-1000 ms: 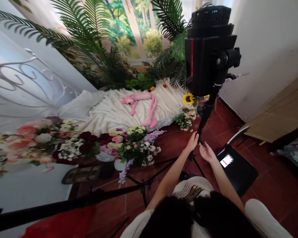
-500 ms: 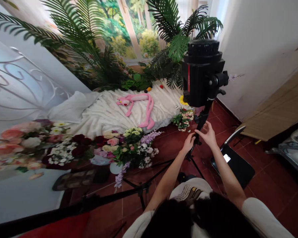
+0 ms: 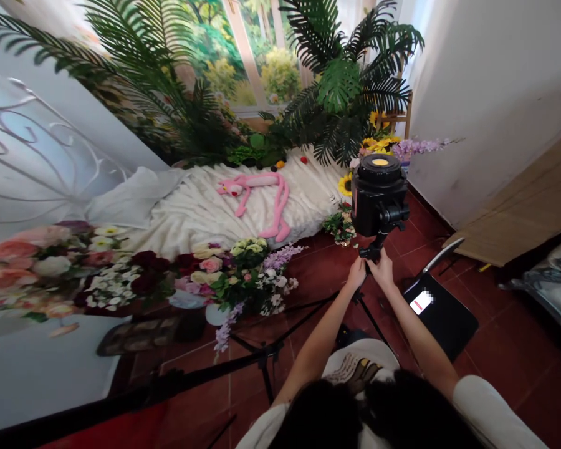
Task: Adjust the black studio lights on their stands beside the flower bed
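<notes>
Two hands, fingers in a grip on the lamp stand, chair at right, flowers and tripod leftward.

"What stands nearest ahead?"

"A lamp on a stand, with the left hand and right hand on the stand just below it"

"And to the right?"

"A chair, a phone lying on it"

"Farther off?"

"A blanket with a plush toy lying on it, palm leaves behind it, bouquets along its near side, leftward of the lamp"
</notes>
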Demonstrator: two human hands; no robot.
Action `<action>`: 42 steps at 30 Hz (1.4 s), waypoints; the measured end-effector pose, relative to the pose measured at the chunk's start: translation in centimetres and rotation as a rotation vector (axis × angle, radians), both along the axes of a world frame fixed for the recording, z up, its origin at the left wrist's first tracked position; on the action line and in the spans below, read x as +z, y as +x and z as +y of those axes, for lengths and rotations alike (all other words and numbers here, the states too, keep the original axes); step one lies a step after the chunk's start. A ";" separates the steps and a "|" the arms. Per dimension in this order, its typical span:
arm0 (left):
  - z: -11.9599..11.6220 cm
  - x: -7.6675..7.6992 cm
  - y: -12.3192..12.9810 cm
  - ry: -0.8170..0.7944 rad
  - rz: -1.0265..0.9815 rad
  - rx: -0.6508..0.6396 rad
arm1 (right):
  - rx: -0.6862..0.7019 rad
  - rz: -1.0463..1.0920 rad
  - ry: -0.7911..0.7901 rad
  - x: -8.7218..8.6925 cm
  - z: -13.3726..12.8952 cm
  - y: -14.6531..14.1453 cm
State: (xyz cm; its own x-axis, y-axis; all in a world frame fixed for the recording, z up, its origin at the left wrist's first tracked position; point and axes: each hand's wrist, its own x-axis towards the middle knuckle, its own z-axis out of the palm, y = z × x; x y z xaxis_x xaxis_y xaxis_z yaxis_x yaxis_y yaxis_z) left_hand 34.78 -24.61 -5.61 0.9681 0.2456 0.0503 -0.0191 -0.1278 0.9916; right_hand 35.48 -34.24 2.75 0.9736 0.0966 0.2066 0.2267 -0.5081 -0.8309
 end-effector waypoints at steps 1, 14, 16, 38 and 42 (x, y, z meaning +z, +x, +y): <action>0.0 0.0 0.0 0.005 0.001 0.003 | -0.002 0.000 0.007 -0.1 0.1 0.0; 0.0 1.2 -1.9 0.145 -0.137 -0.107 | 0.070 -0.013 0.143 3.9 -0.6 0.5; 0.0 1.3 -1.8 0.191 -0.133 -0.098 | 0.085 -0.090 0.178 6.7 -0.5 0.9; 0.5 1.4 -1.3 0.402 -0.087 -0.112 | 0.040 -0.038 0.073 -0.1 -1.5 -0.9; 0.5 2.2 -1.6 0.511 -0.028 -0.120 | -0.011 -0.008 0.098 -1.7 -3.5 -2.6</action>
State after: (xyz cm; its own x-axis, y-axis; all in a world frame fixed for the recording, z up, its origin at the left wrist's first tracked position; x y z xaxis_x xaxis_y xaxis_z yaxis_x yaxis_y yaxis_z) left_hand 33.20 -24.07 -3.41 0.9845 0.0705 0.1605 -0.0885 -0.5906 0.8021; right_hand 32.84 -37.70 1.01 0.9728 0.0652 0.2225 0.2287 -0.4266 -0.8750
